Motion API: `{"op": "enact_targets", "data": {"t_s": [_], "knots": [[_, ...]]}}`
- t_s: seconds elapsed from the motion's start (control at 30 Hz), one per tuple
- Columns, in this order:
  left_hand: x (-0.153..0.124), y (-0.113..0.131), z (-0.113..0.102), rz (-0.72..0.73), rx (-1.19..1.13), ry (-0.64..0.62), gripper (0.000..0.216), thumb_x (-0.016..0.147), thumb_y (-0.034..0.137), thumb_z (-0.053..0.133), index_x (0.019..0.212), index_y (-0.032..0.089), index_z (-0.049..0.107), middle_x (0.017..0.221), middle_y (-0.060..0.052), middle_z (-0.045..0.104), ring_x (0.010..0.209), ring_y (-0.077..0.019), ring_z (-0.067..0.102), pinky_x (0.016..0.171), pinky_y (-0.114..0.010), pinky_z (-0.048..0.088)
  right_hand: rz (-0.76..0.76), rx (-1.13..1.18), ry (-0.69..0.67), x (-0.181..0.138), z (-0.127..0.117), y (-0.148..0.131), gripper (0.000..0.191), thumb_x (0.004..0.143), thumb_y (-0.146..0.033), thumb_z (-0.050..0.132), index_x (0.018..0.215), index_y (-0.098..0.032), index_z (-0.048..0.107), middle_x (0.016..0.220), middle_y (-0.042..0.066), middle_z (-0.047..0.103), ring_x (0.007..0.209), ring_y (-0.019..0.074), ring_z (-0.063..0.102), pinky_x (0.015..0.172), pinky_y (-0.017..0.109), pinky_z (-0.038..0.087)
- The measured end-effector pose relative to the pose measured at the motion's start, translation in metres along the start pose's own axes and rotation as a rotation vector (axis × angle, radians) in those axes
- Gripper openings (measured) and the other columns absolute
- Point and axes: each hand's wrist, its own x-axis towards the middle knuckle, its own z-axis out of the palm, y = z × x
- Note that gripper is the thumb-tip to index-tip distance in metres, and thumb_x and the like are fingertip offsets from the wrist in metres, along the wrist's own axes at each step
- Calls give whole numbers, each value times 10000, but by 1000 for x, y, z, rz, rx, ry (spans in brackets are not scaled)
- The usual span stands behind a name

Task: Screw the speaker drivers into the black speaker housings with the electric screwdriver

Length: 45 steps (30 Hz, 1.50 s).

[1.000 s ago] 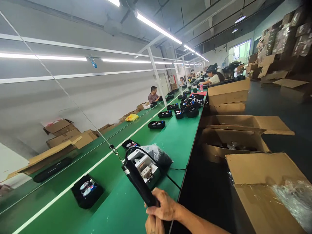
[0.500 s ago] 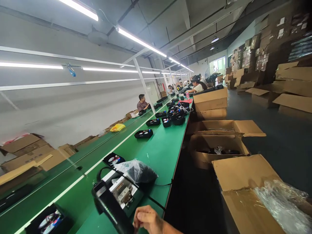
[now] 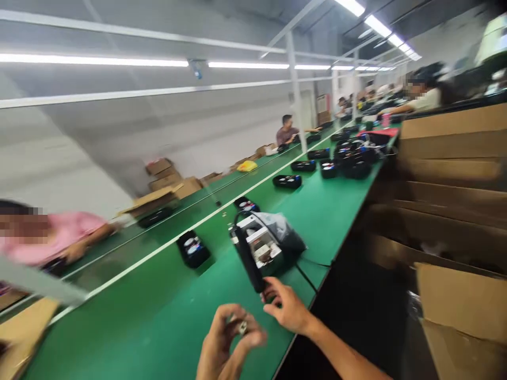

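Note:
My left hand [image 3: 232,340] is raised over the bench with its fingers curled. A small silvery piece [image 3: 243,328] shows between its thumb and fingers; blur hides its kind. My right hand [image 3: 288,307] has its fingertips at the near end of a long black housing [image 3: 249,257], which stands tilted against a white-and-metal bench device [image 3: 264,249]. Behind that device lies a clear plastic bag [image 3: 285,230] with dark contents. An open black case [image 3: 193,249] with a white disc and wires inside sits on the green belt to the left.
More black cases [image 3: 287,181] line the green bench, with a pile [image 3: 354,158] farther along. Cardboard boxes [image 3: 461,295] stand along the right edge. A person in pink [image 3: 75,232] sits across at the left; other people work farther down. A cable [image 3: 307,278] runs off the bench.
The view has swung left, bringing the person in pink into sight. My left hand has come into view with the small piece. My right hand stays at the housing's end.

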Motion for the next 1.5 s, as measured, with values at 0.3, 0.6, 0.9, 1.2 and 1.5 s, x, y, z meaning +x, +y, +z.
{"op": "enact_targets", "data": {"t_s": [0.3,0.6,0.9,1.2,1.5], "knots": [[56,29,4,290,20,-189,292,867,407,903,823,217,685,785,-7,789,734,-142,748,696,-214,599,20,-38,71,-20,-5,6,686,955,-295,672,1610,-283,468,1380,146,689,1252,303,670,963,479,625],[68,20,-8,562,48,-270,116,890,277,880,952,251,786,864,-17,811,811,-173,712,804,-301,570,27,-52,34,-21,-10,-7,656,1028,-439,655,1624,-273,435,1215,110,734,1031,255,737,860,414,633],[88,-12,-49,264,642,-558,175,972,446,764,984,295,853,866,-25,795,839,-225,688,790,-320,466,74,136,53,-21,-8,-29,434,897,-514,843,1182,-200,752,964,34,700,725,169,695,627,301,564],[80,-4,-51,76,336,-789,256,911,487,774,1096,329,855,1195,-16,819,1133,-272,719,973,-330,520,199,458,-99,-5,9,-119,413,872,-562,855,976,-197,694,799,16,691,603,156,711,501,238,516],[66,25,-37,-185,-506,-780,241,912,423,795,833,201,845,764,-35,810,788,-176,735,902,-294,560,-88,-132,38,5,5,-139,344,970,-551,737,1000,-210,702,890,38,665,730,174,610,631,307,515]]}}
